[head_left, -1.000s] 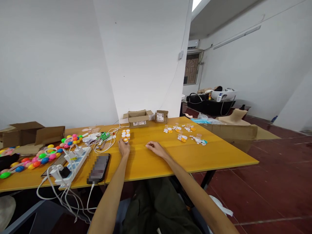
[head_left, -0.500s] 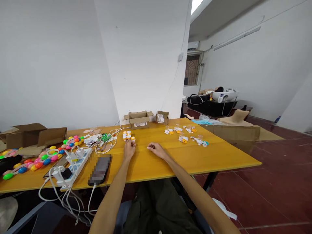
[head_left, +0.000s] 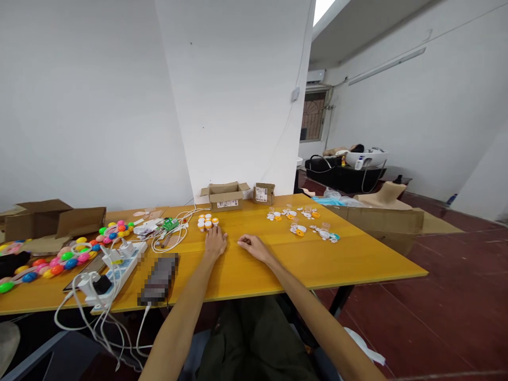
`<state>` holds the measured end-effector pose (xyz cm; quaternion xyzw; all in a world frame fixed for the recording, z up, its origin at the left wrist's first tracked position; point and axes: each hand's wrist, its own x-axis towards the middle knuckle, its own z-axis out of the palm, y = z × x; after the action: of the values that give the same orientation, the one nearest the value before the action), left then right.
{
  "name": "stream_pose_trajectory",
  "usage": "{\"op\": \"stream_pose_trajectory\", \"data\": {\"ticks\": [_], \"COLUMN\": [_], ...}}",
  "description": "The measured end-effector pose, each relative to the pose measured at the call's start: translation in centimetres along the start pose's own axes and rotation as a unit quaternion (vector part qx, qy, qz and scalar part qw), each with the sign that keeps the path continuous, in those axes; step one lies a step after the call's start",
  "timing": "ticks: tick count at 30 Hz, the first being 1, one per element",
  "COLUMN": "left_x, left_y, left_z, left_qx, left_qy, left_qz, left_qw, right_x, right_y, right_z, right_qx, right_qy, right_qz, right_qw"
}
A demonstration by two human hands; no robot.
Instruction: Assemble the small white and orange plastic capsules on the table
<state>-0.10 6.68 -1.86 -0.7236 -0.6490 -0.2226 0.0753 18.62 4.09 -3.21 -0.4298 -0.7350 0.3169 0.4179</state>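
Observation:
My left hand [head_left: 215, 242] lies palm down on the table, fingers stretched forward. Its fingertips reach the near side of a cluster of small round white-and-orange containers [head_left: 208, 224] and seem to touch the closest ones. Nothing shows in its grip. Off to the right, my right hand [head_left: 253, 247] rests on the tabletop with its fingers loosely bent and a small gap by the thumb; I see no object in it. Further right lie several groups of small parts: white pieces [head_left: 273, 216], orange rings [head_left: 300, 233], clear cups [head_left: 326, 226] and a teal ring [head_left: 334, 237].
An open cardboard box [head_left: 225, 200] and a smaller carton [head_left: 264, 194] stand against the wall. Left are a phone [head_left: 159, 278] with a cable, a power strip [head_left: 127, 270], a green circuit board [head_left: 170, 224] and colourful ball strings [head_left: 71, 259]. The table [head_left: 357, 267] ends at front and right.
My left hand has drawn slightly back and right from the cluster, its fingers flatter now. An orange-topped container it was at stands with the others. My right hand has hardly moved.

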Motion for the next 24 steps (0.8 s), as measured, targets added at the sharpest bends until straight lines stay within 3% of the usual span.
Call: {"op": "stream_pose_trajectory", "data": {"ticks": [4,15,19,24], "left_x": [0.7,2.5,2.5,1.8], "left_y": [0.4,0.9,0.9,0.6], "left_z": [0.3,1.6,2.0,2.5], "left_qx": [0.015,-0.004,0.000,0.008], "left_qy": [-0.020,-0.011,-0.004,0.004], "left_qz": [0.002,-0.017,-0.035,-0.003], "left_qw": [1.000,1.000,0.999,1.000], "right_x": [0.0,-0.1,0.5,1.9], "right_y": [0.1,0.0,0.9,2.9], "right_z": [0.1,0.5,-0.5,-3.5], "right_qx": [-0.001,-0.044,-0.139,-0.327], "right_qy": [0.001,0.001,0.019,0.113], "right_qz": [0.003,-0.019,-0.034,-0.005], "right_qw": [1.000,0.999,0.989,0.938]}}
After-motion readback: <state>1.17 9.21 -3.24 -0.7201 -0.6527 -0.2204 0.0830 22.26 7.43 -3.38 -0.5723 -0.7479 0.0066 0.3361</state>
